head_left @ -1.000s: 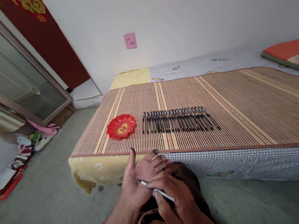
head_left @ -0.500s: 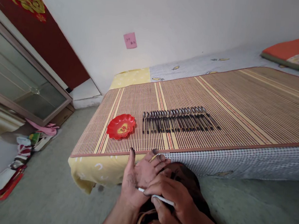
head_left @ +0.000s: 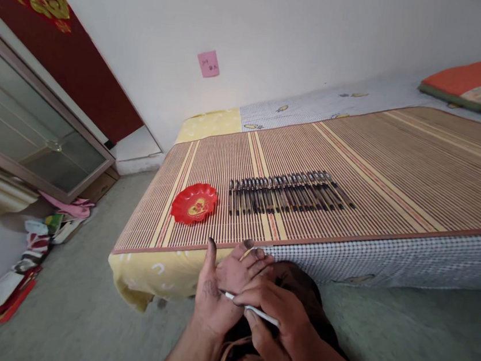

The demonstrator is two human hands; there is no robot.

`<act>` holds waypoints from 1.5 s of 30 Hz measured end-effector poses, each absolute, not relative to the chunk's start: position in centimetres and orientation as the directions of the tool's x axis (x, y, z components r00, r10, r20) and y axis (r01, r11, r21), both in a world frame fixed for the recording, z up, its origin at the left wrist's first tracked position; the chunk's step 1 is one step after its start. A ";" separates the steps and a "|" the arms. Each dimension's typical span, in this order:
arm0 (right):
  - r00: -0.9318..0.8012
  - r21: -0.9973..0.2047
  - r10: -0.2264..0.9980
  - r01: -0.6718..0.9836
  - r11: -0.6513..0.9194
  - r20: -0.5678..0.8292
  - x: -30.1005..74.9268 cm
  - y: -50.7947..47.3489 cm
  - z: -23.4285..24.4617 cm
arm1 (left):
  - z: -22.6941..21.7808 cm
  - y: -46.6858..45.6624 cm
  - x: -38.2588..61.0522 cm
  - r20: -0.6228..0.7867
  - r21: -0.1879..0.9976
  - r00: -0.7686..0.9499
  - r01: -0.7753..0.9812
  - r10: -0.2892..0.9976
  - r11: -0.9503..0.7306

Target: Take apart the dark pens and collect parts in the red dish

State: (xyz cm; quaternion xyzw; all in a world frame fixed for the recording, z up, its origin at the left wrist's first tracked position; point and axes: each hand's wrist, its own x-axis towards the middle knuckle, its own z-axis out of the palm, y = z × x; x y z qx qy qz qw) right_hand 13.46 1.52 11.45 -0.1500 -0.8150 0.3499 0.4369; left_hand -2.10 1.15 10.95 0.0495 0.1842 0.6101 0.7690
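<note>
My left hand (head_left: pixel 219 300) lies palm up near the bed's front edge, fingers apart and curving slightly. Dark smudges cover its fingertips, and dark scribbled marks show below the thumb. Pinched in my right hand (head_left: pixel 287 322) is a slim white pen (head_left: pixel 267 316) with a dark tip; whether it is a whole pen or only a refill I cannot tell. The tip is at the left palm and appears to touch it. Beyond my hands, a row of several dark pens (head_left: pixel 285 192) lies side by side on the striped mat (head_left: pixel 381 167). A red scalloped dish (head_left: pixel 184 200) sits left of them.
The mat covers a bed with a yellow and checked sheet (head_left: pixel 147 271). A folded orange quilt (head_left: pixel 473 77) lies at the far right. At left stand a glass-fronted cabinet (head_left: pixel 50 130) and several items piled on the floor. A pink note (head_left: pixel 209 64) hangs on the wall.
The pen tip has moved slightly up the left palm, farther from the wrist. My right hand still grips the pen, and the row of pens and dish are unmoved.
</note>
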 end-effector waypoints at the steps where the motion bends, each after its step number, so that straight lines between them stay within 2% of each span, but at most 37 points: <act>1: -0.574 -0.694 0.544 -0.058 0.718 0.612 13.5 1.5 11.4 | 10.9 1.2 -2.1 -0.221 0.295 0.190 -0.922 0.957 0.251; 8: -0.562 -0.701 0.567 -0.034 0.712 0.603 13.5 1.6 11.8 | 11.1 1.2 -2.0 -0.210 0.282 0.191 -0.927 0.959 0.247; 12: -0.579 -0.593 0.472 -0.025 0.804 0.665 13.7 1.6 11.7 | 11.0 1.2 -2.1 -0.217 0.290 0.193 -0.923 0.957 0.252; 14: -0.585 -0.620 0.484 -0.042 0.783 0.651 13.8 1.7 11.6 | 10.9 1.2 -2.1 -0.215 0.284 0.197 -0.925 0.956 0.255; 17: -0.577 -0.734 0.581 -0.050 0.677 0.575 13.8 1.7 11.8 | 11.0 1.2 -2.1 -0.206 0.271 0.203 -0.928 0.957 0.255; 19: -0.559 -0.757 0.606 -0.062 0.650 0.566 13.7 1.8 12.1 | 11.0 1.2 -2.0 -0.210 0.271 0.197 -0.929 0.958 0.250; 25: -0.566 -0.781 0.626 -0.054 0.622 0.537 13.8 1.6 12.3 | 10.8 1.2 -2.1 -0.179 0.269 0.211 -0.929 0.961 0.254; 29: -0.554 -0.781 0.619 -0.096 0.617 0.557 13.6 1.4 11.6 | 10.8 1.2 -2.3 -0.131 0.267 0.232 -0.928 0.964 0.260; 33: -0.543 -0.763 0.619 -0.066 0.643 0.568 13.5 1.3 11.6 | 10.9 1.2 -2.3 -0.090 0.275 0.239 -0.927 0.967 0.255; 39: -0.594 -0.750 0.569 -0.088 0.656 0.568 13.7 1.1 12.4 | 10.6 1.3 -2.5 0.006 0.354 0.241 -0.908 0.970 0.224; 45: -0.543 -0.752 0.594 -0.111 0.649 0.593 13.9 1.1 12.1 | 10.6 1.5 -2.6 0.049 0.372 0.255 -0.902 0.966 0.219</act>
